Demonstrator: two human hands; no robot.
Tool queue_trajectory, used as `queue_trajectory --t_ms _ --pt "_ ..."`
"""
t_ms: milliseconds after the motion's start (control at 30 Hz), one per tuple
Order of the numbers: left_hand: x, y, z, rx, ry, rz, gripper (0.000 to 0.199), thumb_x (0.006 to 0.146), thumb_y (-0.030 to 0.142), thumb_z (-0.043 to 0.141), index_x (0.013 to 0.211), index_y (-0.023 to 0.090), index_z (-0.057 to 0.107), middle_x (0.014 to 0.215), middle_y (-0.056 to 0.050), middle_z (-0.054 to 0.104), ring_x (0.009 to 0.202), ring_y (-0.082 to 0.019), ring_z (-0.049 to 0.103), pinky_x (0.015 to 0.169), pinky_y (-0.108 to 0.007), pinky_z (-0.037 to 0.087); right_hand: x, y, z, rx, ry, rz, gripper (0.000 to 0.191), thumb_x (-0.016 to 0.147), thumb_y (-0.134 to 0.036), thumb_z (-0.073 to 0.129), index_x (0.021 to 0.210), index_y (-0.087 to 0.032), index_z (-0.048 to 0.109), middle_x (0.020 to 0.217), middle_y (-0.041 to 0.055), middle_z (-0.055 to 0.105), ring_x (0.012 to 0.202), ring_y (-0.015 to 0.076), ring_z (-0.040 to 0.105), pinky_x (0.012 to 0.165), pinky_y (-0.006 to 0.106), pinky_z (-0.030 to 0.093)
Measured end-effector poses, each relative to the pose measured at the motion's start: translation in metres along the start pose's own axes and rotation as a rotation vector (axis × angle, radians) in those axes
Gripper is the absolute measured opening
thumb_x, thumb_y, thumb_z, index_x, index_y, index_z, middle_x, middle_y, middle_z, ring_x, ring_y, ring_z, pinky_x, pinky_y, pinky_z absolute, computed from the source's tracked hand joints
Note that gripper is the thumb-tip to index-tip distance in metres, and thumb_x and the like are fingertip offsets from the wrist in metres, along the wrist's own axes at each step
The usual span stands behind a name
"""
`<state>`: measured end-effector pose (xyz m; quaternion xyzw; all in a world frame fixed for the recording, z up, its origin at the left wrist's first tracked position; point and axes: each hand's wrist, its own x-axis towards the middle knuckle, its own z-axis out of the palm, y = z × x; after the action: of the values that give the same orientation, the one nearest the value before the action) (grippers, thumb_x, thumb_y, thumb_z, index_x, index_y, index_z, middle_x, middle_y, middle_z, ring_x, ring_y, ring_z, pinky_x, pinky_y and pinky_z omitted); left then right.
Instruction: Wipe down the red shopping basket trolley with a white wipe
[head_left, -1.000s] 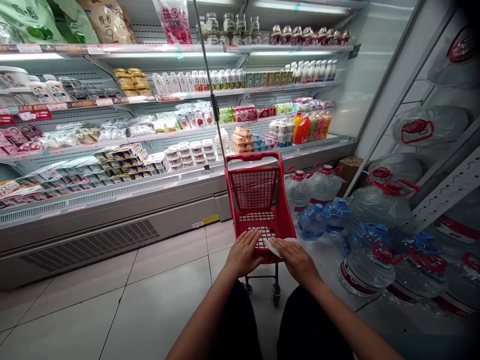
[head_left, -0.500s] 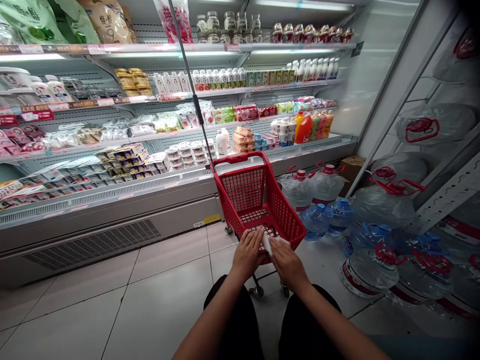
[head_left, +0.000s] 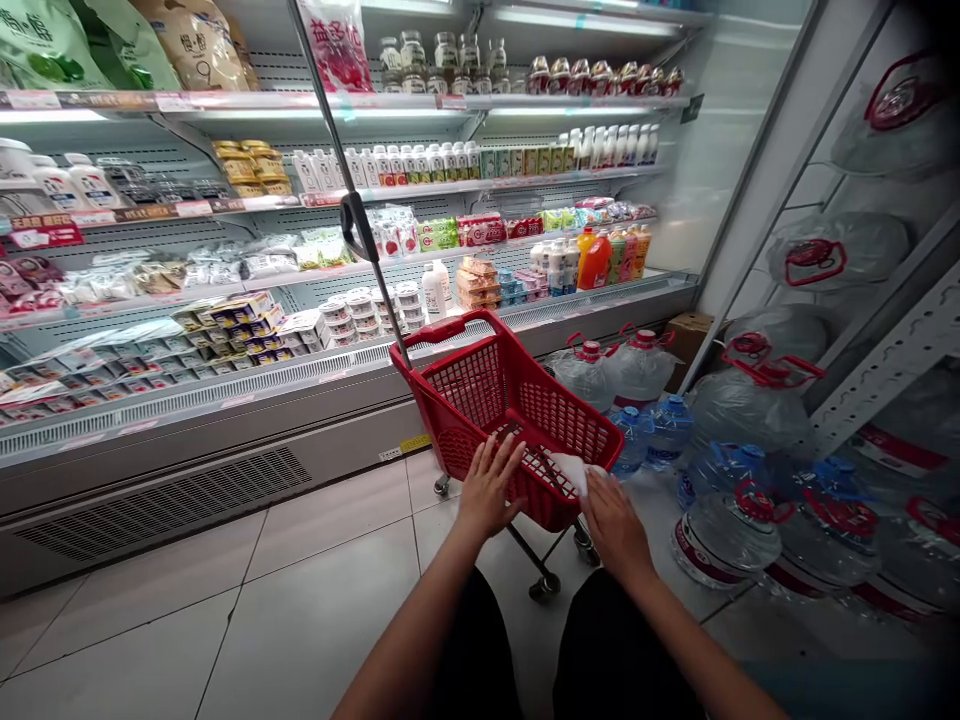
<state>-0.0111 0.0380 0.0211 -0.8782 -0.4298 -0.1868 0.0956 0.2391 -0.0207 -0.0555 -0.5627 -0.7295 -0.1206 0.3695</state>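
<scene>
A red plastic shopping cart (head_left: 450,455) on casters stands in front of me, turned at an angle, with a long dark pole handle (head_left: 373,255) rising from its far left corner. My left hand (head_left: 491,485) lies against the near rim of the basket with its fingers spread. At the near right corner, my right hand (head_left: 613,520) is closed on a white tissue (head_left: 571,472), which sticks out past the fingertips over the rim. Whether the tissue touches the rim I cannot tell.
An open refrigerated display case (head_left: 337,420) with dairy products and drinks runs behind the cart. Large water bottles (head_left: 727,540) with red and blue caps crowd the floor at right, beside a metal rack (head_left: 885,360). Pale floor tiles (head_left: 315,590) extend at left.
My hands have moved apart, the right one carrying the tissue rightward. The cart has swivelled, its pole leaning further left and its near end shifting right. The view has shifted slightly.
</scene>
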Motion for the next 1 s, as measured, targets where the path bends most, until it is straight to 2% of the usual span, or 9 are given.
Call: queue_trajectory --t_ms 133,233,367,467,567,667,800,900,1000 --pt "0.002 0.041 0.016 -0.015 0.051 -0.076 0.102 0.086 0.036 0.068 0.168 0.026 0.009 0.175 -0.003 0.013 0.160 -0.037 0.011 0.128 -0.055 0.021 0.002 -0.036 0.012 0.006 0.043 -0.016 0.066 0.107 -0.024 0.036 0.168 -0.021 0.011 0.154 0.0141 0.053 0.139 0.0285 0.055 0.118 0.054 0.042" --pt "0.004 0.046 0.017 -0.009 0.026 -0.032 0.097 0.090 0.038 0.062 0.168 0.026 0.007 0.174 -0.002 0.015 0.159 -0.034 0.018 0.128 -0.053 0.023 -0.001 -0.031 0.007 -0.031 0.052 -0.039 0.068 0.106 -0.021 0.036 0.168 -0.023 0.008 0.155 0.0123 0.053 0.139 0.0279 0.056 0.118 0.053 0.042" --pt "0.010 0.009 0.000 0.029 0.031 -0.019 0.090 0.096 0.044 0.058 0.168 0.026 0.007 0.172 -0.003 0.021 0.157 -0.029 0.027 0.130 -0.052 0.016 -0.017 0.009 -0.010 -0.069 0.035 -0.055 0.066 0.107 -0.023 0.036 0.168 -0.025 0.011 0.156 0.0101 0.052 0.139 0.0264 0.056 0.123 0.052 0.037" --pt "0.015 -0.024 -0.017 0.102 0.102 -0.143 0.081 0.098 0.047 0.057 0.167 0.029 0.019 0.172 -0.003 0.024 0.159 -0.032 0.021 0.131 -0.056 0.010 -0.029 0.037 -0.020 -0.112 0.064 0.061 0.062 0.108 -0.029 0.034 0.167 -0.022 0.015 0.159 0.0115 0.049 0.141 0.0268 0.053 0.124 0.051 0.034" --pt "0.017 -0.035 -0.024 0.141 0.106 -0.127 0.072 0.098 0.053 0.055 0.163 0.033 0.032 0.171 0.001 0.027 0.160 -0.036 0.014 0.131 -0.057 0.010 -0.028 0.046 -0.019 -0.130 0.089 0.149 0.059 0.110 -0.033 0.032 0.166 -0.018 0.022 0.157 0.0136 0.050 0.143 0.0274 0.051 0.124 0.051 0.034" --pt "0.015 -0.019 -0.020 0.148 0.108 -0.134 0.073 0.097 0.055 0.057 0.162 0.031 0.036 0.170 -0.001 0.031 0.159 -0.039 0.015 0.130 -0.057 0.015 -0.009 0.030 -0.008 -0.109 0.105 0.141 0.057 0.109 -0.031 0.031 0.164 -0.016 0.028 0.154 0.0150 0.055 0.142 0.0271 0.052 0.123 0.052 0.035" --pt "0.013 0.007 -0.016 0.160 0.105 -0.141 0.075 0.096 0.056 0.057 0.163 0.031 0.034 0.168 -0.001 0.036 0.156 -0.039 0.024 0.129 -0.059 0.016 0.025 -0.015 0.012 -0.012 0.075 -0.004 0.057 0.109 -0.025 0.032 0.165 -0.018 0.026 0.155 0.0135 0.053 0.144 0.0253 0.050 0.123 0.051 0.035" --pt "0.012 0.008 -0.029 0.157 0.098 -0.091 0.071 0.100 0.056 0.051 0.164 0.037 0.028 0.166 0.002 0.039 0.151 -0.035 0.036 0.129 -0.065 0.001 0.038 -0.037 0.018 0.058 0.041 -0.070 0.060 0.108 -0.023 0.033 0.167 -0.019 0.018 0.159 0.0113 0.049 0.148 0.0245 0.045 0.124 0.050 0.035" --pt "0.014 -0.008 -0.053 0.144 0.107 -0.101 0.064 0.104 0.054 0.046 0.163 0.041 0.027 0.163 0.003 0.043 0.145 -0.032 0.045 0.123 -0.071 -0.016 0.035 -0.033 0.013 0.073 0.042 -0.092 0.063 0.108 -0.022 0.035 0.167 -0.023 0.013 0.162 0.0091 0.045 0.149 0.0243 0.044 0.125 0.050 0.035"
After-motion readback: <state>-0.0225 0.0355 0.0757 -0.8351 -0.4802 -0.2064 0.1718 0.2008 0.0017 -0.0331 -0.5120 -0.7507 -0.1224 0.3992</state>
